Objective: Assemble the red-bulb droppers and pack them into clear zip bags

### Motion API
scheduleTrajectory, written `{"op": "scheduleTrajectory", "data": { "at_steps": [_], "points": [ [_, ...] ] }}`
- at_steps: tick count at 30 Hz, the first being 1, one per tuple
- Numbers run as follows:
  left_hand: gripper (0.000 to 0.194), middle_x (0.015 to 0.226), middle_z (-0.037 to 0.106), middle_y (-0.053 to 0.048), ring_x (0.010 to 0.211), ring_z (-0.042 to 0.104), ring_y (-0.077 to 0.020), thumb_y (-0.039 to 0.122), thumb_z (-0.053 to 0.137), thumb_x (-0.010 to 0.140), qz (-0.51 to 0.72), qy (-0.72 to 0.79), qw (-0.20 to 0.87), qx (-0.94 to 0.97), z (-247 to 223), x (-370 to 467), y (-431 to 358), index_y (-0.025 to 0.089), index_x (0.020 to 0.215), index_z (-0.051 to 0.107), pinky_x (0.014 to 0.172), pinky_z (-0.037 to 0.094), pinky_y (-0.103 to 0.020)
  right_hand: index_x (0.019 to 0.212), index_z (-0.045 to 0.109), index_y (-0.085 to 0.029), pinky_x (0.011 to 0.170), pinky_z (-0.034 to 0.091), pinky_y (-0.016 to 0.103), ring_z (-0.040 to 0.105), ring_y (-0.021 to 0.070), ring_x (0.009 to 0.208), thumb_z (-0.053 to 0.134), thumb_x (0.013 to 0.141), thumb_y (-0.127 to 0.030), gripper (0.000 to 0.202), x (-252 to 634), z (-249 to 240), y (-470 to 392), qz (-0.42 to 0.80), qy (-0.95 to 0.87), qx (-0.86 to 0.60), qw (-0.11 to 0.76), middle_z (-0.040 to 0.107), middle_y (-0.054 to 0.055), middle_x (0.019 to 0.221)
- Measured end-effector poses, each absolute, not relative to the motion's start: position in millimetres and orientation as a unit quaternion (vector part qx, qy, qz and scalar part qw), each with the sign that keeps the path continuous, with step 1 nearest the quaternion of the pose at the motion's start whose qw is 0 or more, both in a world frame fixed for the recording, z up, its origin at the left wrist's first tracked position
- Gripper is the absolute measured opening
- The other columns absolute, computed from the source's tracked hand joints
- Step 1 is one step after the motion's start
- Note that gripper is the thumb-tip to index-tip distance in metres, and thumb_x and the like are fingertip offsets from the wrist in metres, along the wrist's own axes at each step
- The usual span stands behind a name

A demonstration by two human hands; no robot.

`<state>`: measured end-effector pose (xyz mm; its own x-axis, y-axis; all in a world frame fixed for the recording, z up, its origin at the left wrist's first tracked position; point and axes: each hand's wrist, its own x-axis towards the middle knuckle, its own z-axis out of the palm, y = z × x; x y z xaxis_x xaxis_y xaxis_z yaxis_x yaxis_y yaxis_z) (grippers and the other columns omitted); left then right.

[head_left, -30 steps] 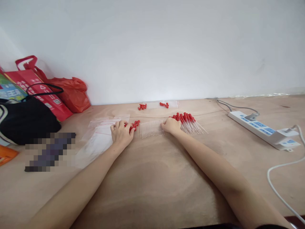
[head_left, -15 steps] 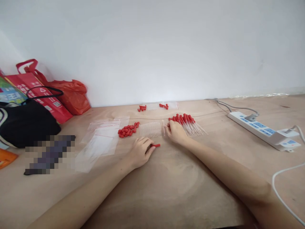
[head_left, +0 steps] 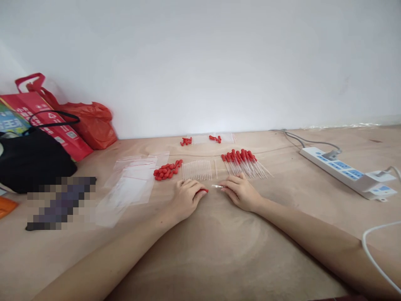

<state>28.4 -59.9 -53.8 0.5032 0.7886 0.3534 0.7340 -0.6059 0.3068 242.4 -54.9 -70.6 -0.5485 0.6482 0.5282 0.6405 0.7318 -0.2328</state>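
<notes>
A: Left hand (head_left: 187, 196), contents?
B: One small, rounded red bulb, rubbery in look (head_left: 204, 190). Fingers clamped on it; most of the body hidden in the grip, the visible end aimed right.
A: Right hand (head_left: 242, 194)?
B: One slim clear tube, glass or plastic, cannot tell which (head_left: 216, 186). Fingers pinched together on it; free end aimed left.
A: Changes over the last half second?
B: Right hand: moved from the row's right end to the near side, tube included. Left hand: same place, same bulb; a second ago, over the red heap.
A: Meaning?
B: One part per hand, ends facing, a narrow gap between. Not joined, it seems. In my judgement, the gathering of this pair is complete.
A: Surrounding items?
B: On the brown wooden desk (head_left: 219, 255): a loose heap of rounded red bulbs (head_left: 167, 171), beyond the left hand. Just right of it, a row of slim clear tubes, side by side (head_left: 196, 170). A single clear tube (head_left: 215, 169), apart from that row. A fan of red-headed, pale-stemmed pieces (head_left: 240, 158), beyond the right hand. Flat, clear plastic bags (head_left: 138, 177), left of the heap.
</notes>
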Motion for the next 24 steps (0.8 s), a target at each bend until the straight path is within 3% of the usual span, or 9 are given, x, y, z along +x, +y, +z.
{"op": "scheduleTrajectory", "data": {
  "at_steps": [5, 16, 24],
  "points": [
    [0.014, 0.087, 0.065, 0.002, 0.085, 0.055, -0.0160, 0.024, 0.041, 0.088, 0.241, 0.440, 0.055, 0.864, -52.1, 28.1, -64.1, 0.021, 0.086, 0.054, 0.086, 0.021, -0.039, 0.094, 0.058, -0.018, 0.073, 0.027, 0.031, 0.053, 0.0129, 0.076, 0.041, 0.087, -0.024, 0.020, 240.7, -70.3, -57.4, 0.000, -0.891, -0.338, 0.302, 0.063, 0.004, 0.084],
    [0.014, 0.082, 0.066, 0.000, 0.078, 0.058, -0.0150, 0.026, 0.047, 0.083, 0.235, 0.404, 0.161, 0.869, -56.4, 27.0, -60.2, 0.022, 0.090, 0.058, 0.088, 0.023, -0.039, 0.097, 0.059, -0.020, 0.071, 0.027, 0.030, 0.053, 0.0113, 0.072, 0.042, 0.087, -0.025, 0.021, 241.6, -72.8, -54.7, -0.006, -0.900, -0.298, 0.317, 0.062, 0.003, 0.080],
    [0.017, 0.075, 0.066, 0.001, 0.074, 0.057, -0.0145, 0.026, 0.043, 0.084, 0.237, 0.394, 0.135, 0.878, -53.0, 27.4, -65.1, 0.022, 0.082, 0.060, 0.088, 0.023, -0.038, 0.097, 0.061, -0.020, 0.067, 0.025, 0.030, 0.052, 0.0097, 0.067, 0.042, 0.086, -0.024, 0.022, 241.2, -69.1, -52.5, -0.032, -0.917, -0.281, 0.283, 0.062, 0.002, 0.078]
  ]
}}
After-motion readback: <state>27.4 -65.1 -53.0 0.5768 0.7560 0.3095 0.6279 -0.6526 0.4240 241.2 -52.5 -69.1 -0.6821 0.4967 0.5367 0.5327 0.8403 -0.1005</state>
